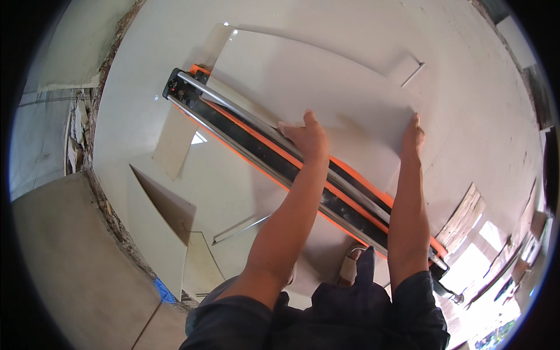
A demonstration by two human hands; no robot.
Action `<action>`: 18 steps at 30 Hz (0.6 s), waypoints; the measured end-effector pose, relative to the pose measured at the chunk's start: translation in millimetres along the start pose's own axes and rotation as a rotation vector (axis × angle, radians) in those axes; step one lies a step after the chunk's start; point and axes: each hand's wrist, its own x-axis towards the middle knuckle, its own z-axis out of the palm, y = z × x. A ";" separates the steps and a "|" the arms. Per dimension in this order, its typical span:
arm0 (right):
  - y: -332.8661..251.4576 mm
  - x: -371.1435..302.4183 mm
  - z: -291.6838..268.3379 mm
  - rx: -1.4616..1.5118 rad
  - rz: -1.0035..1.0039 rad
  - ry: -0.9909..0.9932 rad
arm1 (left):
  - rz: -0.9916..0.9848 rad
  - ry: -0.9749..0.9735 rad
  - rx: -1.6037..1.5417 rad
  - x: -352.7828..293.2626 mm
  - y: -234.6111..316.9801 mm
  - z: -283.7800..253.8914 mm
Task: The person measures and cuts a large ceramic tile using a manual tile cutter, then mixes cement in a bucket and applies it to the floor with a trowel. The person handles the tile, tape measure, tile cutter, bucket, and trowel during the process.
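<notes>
A large pale tile (344, 87) lies across the far side of a long tile cutter (256, 149), which has twin metal rails, a black bed and orange edges. My left hand (309, 139) grips the tile's near part beside the rails, thumb up; some of its fingers are hidden. Further right, my right hand (413, 137) is closed on the tile's right edge, its fingertips pointing away from me. The cutter slants from upper left to lower right beneath my forearms. Its black end block (178, 83) shows at the upper left.
A narrow tile strip (177, 140) pokes out from under the cutter. Cut tile pieces (154, 213) stand at the lower left, near a thin metal rod (240, 229). A wooden board (464, 216) lies to the right. My sandalled foot (350, 267) is close to the cutter.
</notes>
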 end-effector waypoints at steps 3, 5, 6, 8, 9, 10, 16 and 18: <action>-14.4 23.0 3.3 0.005 -0.036 -0.033 | -0.019 0.029 -0.090 -8.1 2.8 -0.5; -25.9 32.8 3.1 -0.117 -0.108 -0.004 | -0.029 -0.001 -0.236 -10.8 5.4 -0.8; -31.5 34.3 1.7 -0.198 -0.122 -0.030 | -0.127 -0.021 -0.203 -12.1 6.3 0.9; -42.1 30.4 -0.9 -0.115 -0.055 -0.054 | -0.253 -0.023 -0.168 -11.8 9.5 0.5; -46.4 26.3 -2.2 -0.061 -0.045 -0.092 | -0.321 -0.059 -0.221 -9.2 11.8 -1.2; -49.3 21.7 -2.4 -0.073 -0.025 -0.070 | -0.377 -0.097 -0.281 -6.3 13.9 -3.0; -26.2 45.7 -14.5 -0.231 -0.174 0.113 | -0.483 -0.284 -0.446 -2.8 12.1 -2.8; -3.7 77.0 -32.2 -0.311 -0.234 0.185 | -0.490 -0.332 -0.436 -8.0 11.3 4.3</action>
